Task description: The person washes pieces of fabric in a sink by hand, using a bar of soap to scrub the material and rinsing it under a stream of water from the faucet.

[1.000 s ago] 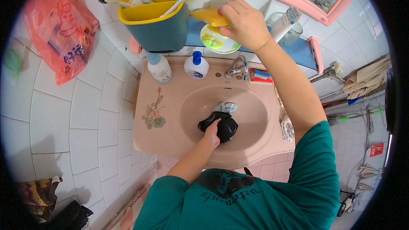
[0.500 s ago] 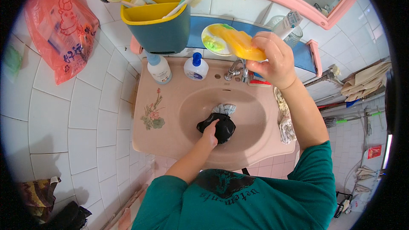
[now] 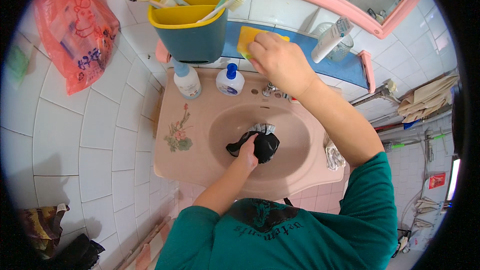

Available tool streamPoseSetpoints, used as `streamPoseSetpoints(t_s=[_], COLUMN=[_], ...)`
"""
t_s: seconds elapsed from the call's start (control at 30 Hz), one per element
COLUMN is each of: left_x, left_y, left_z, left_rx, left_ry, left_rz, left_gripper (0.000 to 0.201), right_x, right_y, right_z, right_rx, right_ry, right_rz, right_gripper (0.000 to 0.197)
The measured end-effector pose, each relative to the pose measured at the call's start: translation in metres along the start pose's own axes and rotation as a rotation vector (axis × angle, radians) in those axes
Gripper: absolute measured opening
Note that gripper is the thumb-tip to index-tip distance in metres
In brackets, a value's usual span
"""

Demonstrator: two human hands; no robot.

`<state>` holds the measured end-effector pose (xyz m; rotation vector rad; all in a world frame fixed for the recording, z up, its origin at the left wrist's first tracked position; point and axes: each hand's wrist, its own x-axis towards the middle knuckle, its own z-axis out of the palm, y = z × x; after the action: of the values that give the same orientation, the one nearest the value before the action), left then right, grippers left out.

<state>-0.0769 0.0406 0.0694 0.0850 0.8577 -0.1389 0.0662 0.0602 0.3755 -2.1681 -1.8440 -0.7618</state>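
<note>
Head view. Landmark: the pink sink [image 3: 295,152]. The left hand [image 3: 247,155] is in its bowl, closed on a bunched black cloth [image 3: 267,148]. A pale cloth [image 3: 265,128] shows in the bowl too, just beyond the black one and partly covered by it. The right hand [image 3: 281,59] reaches past the sink's far edge to the blue shelf [image 3: 346,71], fingers bent and closed on a yellow bar [image 3: 246,37].

Progress (judgement): part-way. Done: black cloth in the sink and gripped; bar in hand. Left: bar not yet let go; black cloth not spread out; pale cloth touched by neither hand, as far as visible.

Unclear: right fingertips and whatever lies beneath the bar, so cannot tell if it rests on anything. The tap [image 3: 269,89] at the sink's far edge is largely behind the right arm; running water cannot be confirmed. Left fingertips and the black cloth's underside are hidden.
</note>
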Motion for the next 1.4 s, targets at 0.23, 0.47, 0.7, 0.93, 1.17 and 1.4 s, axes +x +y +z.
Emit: streamPoseSetpoints(t_s=[0.23,0.47,0.7,0.93,1.17,1.4], left_x=[-0.007,0.004,0.017,0.022,0.019,-0.015], left_y=[0.003,0.000,-0.002,-0.005,-0.007,-0.001], left_z=[-0.001,-0.009,-0.017,-0.023,-0.024,0.002], left_rx=[-0.005,0.010,0.024,0.037,0.030,0.104], left_ry=[-0.021,-0.061,-0.091,-0.050,-0.057,0.007], left_rz=[0.008,-0.011,-0.010,-0.035,-0.043,0.052], left_gripper=[0.032,0.032,0.029,0.029,0.030,0.028], right_x=[-0.022,-0.039,-0.038,-0.019,-0.006,-0.033], right_y=[0.013,0.018,0.009,0.007,0.010,0.015], right_z=[-0.002,0.001,0.011,0.013,0.028,0.019], right_rx=[0.153,0.167,0.151,0.104,0.233,0.281], right_ry=[0.099,0.254,0.285,0.206,0.038,0.297], right_rz=[0.080,0.156,0.222,0.134,0.185,0.206], right_gripper=[0.028,0.044,0.057,0.065,0.068,0.066])
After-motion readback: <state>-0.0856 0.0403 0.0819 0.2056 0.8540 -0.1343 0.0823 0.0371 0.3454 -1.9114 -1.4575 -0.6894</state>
